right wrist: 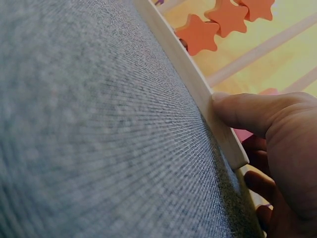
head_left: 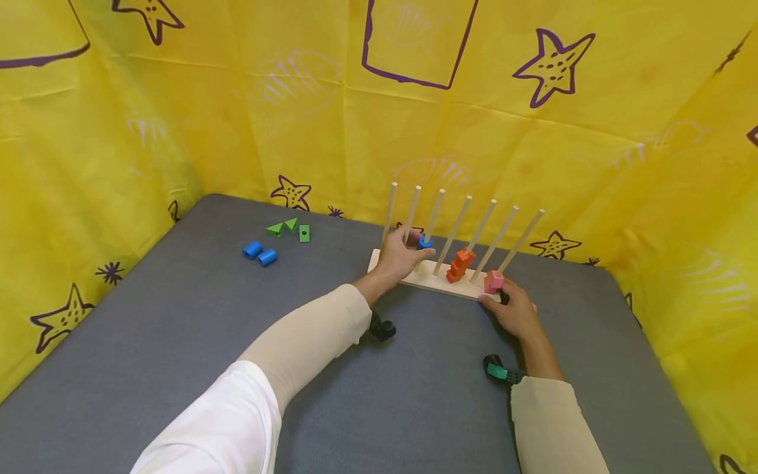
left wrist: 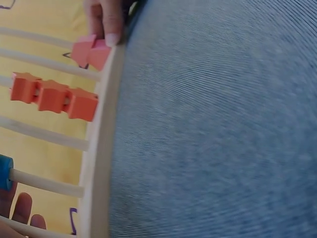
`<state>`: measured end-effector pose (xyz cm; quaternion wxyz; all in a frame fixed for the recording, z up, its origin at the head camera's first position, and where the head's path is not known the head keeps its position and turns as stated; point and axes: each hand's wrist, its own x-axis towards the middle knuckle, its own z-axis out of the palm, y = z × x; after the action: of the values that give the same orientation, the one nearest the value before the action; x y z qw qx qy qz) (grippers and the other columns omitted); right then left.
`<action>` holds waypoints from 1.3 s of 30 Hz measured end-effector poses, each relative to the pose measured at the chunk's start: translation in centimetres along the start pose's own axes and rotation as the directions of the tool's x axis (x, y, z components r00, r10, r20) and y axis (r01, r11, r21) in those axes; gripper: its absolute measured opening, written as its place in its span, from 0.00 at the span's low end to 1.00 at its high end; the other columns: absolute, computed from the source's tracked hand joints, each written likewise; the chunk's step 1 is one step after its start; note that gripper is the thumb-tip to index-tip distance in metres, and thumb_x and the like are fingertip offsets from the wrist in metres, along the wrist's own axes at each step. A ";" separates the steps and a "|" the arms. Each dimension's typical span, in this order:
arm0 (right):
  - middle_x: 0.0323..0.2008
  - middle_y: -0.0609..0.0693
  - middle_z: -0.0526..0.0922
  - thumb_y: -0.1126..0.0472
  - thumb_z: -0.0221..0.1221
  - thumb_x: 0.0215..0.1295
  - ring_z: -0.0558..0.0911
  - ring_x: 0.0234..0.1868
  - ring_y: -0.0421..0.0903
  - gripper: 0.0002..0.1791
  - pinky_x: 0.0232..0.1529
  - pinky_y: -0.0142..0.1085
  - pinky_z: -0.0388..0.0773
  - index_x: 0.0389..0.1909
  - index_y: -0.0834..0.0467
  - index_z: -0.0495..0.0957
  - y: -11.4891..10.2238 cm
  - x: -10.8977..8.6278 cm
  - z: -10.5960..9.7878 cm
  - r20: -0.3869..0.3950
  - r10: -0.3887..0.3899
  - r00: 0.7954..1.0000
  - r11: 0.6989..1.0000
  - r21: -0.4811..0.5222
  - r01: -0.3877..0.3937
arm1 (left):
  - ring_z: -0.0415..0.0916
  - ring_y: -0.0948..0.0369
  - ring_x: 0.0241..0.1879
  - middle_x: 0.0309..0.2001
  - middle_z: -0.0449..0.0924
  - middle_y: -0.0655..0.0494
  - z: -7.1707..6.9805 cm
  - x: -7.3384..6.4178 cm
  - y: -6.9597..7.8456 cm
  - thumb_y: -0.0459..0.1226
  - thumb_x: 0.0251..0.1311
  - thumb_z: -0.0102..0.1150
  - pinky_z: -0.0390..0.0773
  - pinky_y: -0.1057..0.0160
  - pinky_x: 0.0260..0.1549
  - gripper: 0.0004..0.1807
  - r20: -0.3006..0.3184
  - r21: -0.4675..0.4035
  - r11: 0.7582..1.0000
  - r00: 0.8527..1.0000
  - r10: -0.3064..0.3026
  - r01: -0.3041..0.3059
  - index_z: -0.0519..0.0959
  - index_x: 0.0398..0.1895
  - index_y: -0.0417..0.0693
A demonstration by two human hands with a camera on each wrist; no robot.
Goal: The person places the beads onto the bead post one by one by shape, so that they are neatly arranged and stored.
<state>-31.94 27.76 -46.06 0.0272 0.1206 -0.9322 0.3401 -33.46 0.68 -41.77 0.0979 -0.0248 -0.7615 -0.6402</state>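
A pale wooden peg board (head_left: 438,283) with several upright rods stands near the back of the table. My left hand (head_left: 398,258) pinches a blue cylinder (head_left: 425,243), which sits around the third rod from the left, above the base. In the left wrist view the same cylinder (left wrist: 6,172) is cut off by the frame edge. My right hand (head_left: 516,313) grips the board's right end, its thumb (right wrist: 237,106) on the front edge. Orange star blocks (head_left: 459,266) are stacked on one middle rod. Pink blocks (head_left: 494,282) sit on the rightmost rod, beside my right fingers.
To the left on the grey tabletop (head_left: 195,316) lie two blue cylinders (head_left: 268,257). Behind them are green triangular blocks (head_left: 275,229) and a green rectangular block (head_left: 304,234). A yellow patterned cloth (head_left: 331,131) rises behind the table and along both sides.
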 end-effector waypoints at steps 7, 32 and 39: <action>0.63 0.67 0.68 0.54 0.62 0.65 0.64 0.64 0.67 0.28 0.54 0.67 0.49 0.61 0.64 0.70 -0.1 0.0 0.0 -0.002 0.000 1.000 1.000 -0.004 0.000 | 0.74 0.56 0.44 0.38 0.77 0.54 -0.1 -0.4 -1.3 0.35 0.49 0.74 0.74 0.59 0.43 0.17 -0.009 0.067 0.998 1.000 -0.013 0.014 0.75 0.38 0.44; 0.63 0.66 0.68 0.53 0.62 0.65 0.65 0.63 0.67 0.29 0.53 0.66 0.51 0.61 0.65 0.70 -0.1 0.0 0.1 -0.007 -0.009 1.000 1.000 -0.007 0.009 | 0.77 0.57 0.37 0.39 0.80 0.50 -0.5 -0.9 -2.1 0.32 0.49 0.73 0.76 0.63 0.34 0.19 0.000 0.106 0.993 0.999 -0.050 0.050 0.75 0.42 0.43; 0.63 0.66 0.67 0.51 0.62 0.65 0.64 0.63 0.67 0.29 0.53 0.67 0.51 0.61 0.64 0.70 0.2 0.1 0.1 -0.002 -0.007 1.000 1.000 -0.017 0.007 | 0.75 0.47 0.50 0.46 0.80 0.46 -1.4 -1.2 -0.9 0.29 0.51 0.71 0.75 0.55 0.45 0.24 0.029 0.071 0.997 1.000 0.006 -0.008 0.74 0.52 0.37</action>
<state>-32.06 27.85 -46.23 0.0305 0.1230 -0.9347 0.3322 -32.25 -0.75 -42.60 0.0900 -0.0333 -0.7851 -0.6119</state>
